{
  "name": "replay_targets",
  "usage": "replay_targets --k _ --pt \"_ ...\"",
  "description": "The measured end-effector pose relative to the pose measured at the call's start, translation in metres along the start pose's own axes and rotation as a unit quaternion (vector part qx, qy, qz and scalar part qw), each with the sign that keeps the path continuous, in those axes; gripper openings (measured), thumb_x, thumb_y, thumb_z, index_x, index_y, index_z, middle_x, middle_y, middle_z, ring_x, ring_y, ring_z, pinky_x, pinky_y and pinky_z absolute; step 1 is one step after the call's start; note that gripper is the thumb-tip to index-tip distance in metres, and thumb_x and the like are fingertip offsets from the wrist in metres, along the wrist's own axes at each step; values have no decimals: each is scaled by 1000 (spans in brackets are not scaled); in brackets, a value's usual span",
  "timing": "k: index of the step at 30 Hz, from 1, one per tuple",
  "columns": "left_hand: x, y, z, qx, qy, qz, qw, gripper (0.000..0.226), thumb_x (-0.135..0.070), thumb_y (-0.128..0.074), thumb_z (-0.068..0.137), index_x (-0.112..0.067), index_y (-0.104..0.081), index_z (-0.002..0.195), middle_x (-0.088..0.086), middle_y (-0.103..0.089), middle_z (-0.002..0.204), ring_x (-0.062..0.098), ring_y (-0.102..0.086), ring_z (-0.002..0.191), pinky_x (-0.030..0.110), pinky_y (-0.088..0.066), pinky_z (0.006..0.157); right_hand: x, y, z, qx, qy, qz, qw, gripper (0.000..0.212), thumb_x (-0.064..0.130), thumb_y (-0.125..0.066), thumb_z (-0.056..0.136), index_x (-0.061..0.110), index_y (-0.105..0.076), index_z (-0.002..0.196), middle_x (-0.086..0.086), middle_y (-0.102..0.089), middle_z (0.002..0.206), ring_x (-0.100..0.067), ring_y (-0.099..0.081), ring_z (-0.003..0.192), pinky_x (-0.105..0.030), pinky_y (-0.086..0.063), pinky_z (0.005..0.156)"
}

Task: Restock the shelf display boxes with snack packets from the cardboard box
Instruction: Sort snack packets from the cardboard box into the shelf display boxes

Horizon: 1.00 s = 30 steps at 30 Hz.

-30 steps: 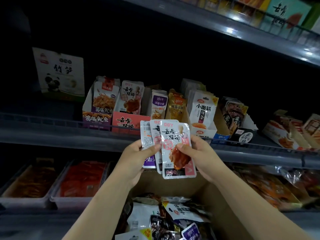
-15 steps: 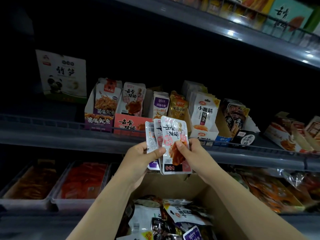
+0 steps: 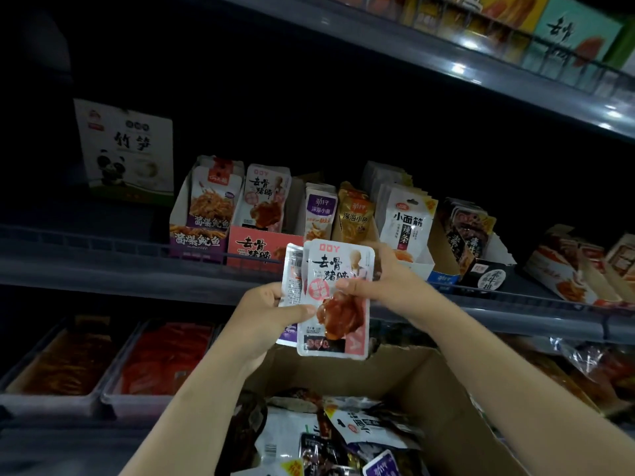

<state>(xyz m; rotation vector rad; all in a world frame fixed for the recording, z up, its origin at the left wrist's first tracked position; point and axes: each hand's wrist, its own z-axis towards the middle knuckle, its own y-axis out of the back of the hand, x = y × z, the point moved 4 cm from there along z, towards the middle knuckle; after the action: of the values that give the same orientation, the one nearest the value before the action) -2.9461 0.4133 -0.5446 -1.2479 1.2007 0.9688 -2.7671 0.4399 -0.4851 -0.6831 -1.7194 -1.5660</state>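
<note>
Head view: left hand (image 3: 266,314) and right hand (image 3: 385,281) both pinch a small stack of snack packets (image 3: 335,297), thumbs on the front packet, held upright just above the open cardboard box (image 3: 443,403), which has more packets lying loose inside. Just behind and above the stack, on the shelf (image 3: 103,269), stands the pink display box (image 3: 256,247) with the same print, one matching packet upright in it, other display boxes beside it.
</note>
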Motion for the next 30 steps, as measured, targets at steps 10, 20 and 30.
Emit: replay_targets --k 10,20,30 --pt "-7 14 5 -48 -36 19 998 19 3 -71 82 -14 -72 88 -3 -77 84 11 -73 76 19 -55 59 67 5 33 127 89 -331 931 46 36 -82 71 27 -48 101 15 -58 95 -6 -59 88 -14 -47 70" --pt "-17 43 16 -73 -49 -8 996 20 -2 -73 82 -16 -73 95 -3 -77 90 13 -73 86 28 -55 76 97 -22 66 240 59 -373 894 31 29 -79 75 34 -52 89 23 -59 85 8 -55 78 -5 -35 73" --pt "-14 87 25 -190 -74 -43 978 12 -18 -70 88 -29 -68 94 -8 -74 88 10 -71 79 23 -51 67 138 10 117 -10 141 -388 911 69 24 -77 78 15 -44 138 -6 -50 140 -18 -56 115 -23 -42 91"
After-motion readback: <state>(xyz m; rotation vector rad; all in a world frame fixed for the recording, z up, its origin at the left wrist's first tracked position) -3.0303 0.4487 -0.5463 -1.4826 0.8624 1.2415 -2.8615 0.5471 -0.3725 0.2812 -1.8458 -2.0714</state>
